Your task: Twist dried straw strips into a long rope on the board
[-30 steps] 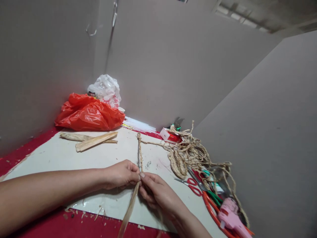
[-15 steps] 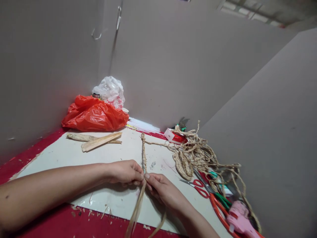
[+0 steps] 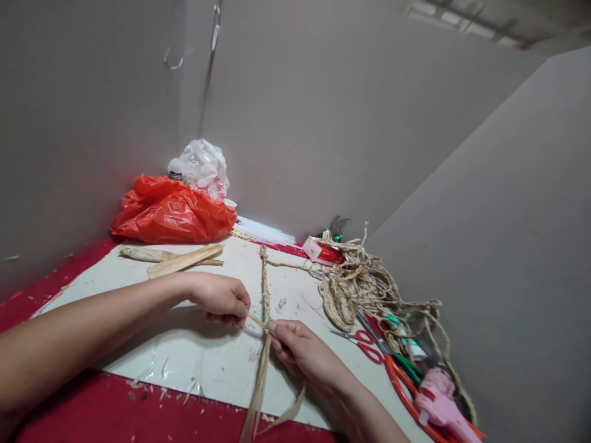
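Note:
A narrow braid of dried plant fibre (image 3: 265, 283) lies on the white board, its far end pointing toward the wall. My right hand (image 3: 300, 347) pinches the near end of the braid between thumb and fingers. Closed on one pale fibre strand (image 3: 256, 320), my left hand (image 3: 224, 298) holds it out taut to the left of the braid. Below the right hand, loose flat fibre strips (image 3: 258, 387) hang toward the near edge of the board. Another strip (image 3: 293, 411) curls out from under the right hand.
Dried stalk pieces (image 3: 184, 261) lie at the back left before a red plastic bag (image 3: 173, 212). On the right are a heap of braided cord (image 3: 360, 283), red-handled scissors (image 3: 368, 346) and a pink glue gun (image 3: 441, 400). Grey walls (image 3: 295, 123) stand close behind.
My left hand has moved left and slightly up, away from the braid, drawing a strand out sideways. The right hand keeps its pinch. The whole view has shifted slightly.

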Demonstrator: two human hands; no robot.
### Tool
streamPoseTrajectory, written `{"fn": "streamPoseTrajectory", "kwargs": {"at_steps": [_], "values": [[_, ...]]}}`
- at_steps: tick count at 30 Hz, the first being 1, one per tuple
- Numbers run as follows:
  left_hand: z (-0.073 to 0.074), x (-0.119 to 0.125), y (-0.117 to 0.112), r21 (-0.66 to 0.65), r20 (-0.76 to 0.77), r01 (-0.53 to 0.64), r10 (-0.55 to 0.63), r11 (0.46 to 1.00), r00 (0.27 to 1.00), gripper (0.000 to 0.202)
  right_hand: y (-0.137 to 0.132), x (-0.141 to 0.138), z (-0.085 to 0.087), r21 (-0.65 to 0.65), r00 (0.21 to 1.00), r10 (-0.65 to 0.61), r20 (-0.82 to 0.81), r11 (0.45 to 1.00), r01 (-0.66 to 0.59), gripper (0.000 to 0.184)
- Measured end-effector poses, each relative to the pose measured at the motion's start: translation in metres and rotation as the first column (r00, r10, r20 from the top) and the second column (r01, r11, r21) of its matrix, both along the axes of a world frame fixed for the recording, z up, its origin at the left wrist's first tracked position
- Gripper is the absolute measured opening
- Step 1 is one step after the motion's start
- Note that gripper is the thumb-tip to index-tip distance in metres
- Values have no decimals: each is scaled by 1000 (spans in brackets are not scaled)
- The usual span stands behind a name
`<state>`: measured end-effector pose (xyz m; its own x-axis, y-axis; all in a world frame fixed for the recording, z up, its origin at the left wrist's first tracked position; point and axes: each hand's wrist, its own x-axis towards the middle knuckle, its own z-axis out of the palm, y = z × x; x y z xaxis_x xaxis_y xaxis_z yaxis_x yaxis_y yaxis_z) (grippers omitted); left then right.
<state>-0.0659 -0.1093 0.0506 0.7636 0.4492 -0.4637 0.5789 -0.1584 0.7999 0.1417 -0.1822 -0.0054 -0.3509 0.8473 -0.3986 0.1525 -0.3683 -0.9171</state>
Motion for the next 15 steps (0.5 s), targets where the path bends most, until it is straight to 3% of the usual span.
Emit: {"fn": "streamPoseTrajectory", "kwargs": {"at_steps": [4,7,11,13,15], "values": [[24,-21,11,165,-30,-90,96,982,995,13,0,1,0,-28,1000,13,-26,1000,-14,40],[40,-42,23,316,4,-226,236,921,972,14,1,1,1,-29,999,17,-39,999,-18,39],[44,-72,44,544,4,-373,442,752,897,16,1,2,0,-33,999,24,-38,999,-25,39],[39,-85,54,647,-21,-400,539,650,842,16,1,2,0,-36,999,28,-42,999,-29,40],[34,-95,61,715,-58,-387,601,582,797,16,0,2,0,-35,998,30,-49,999,-32,40]]}}
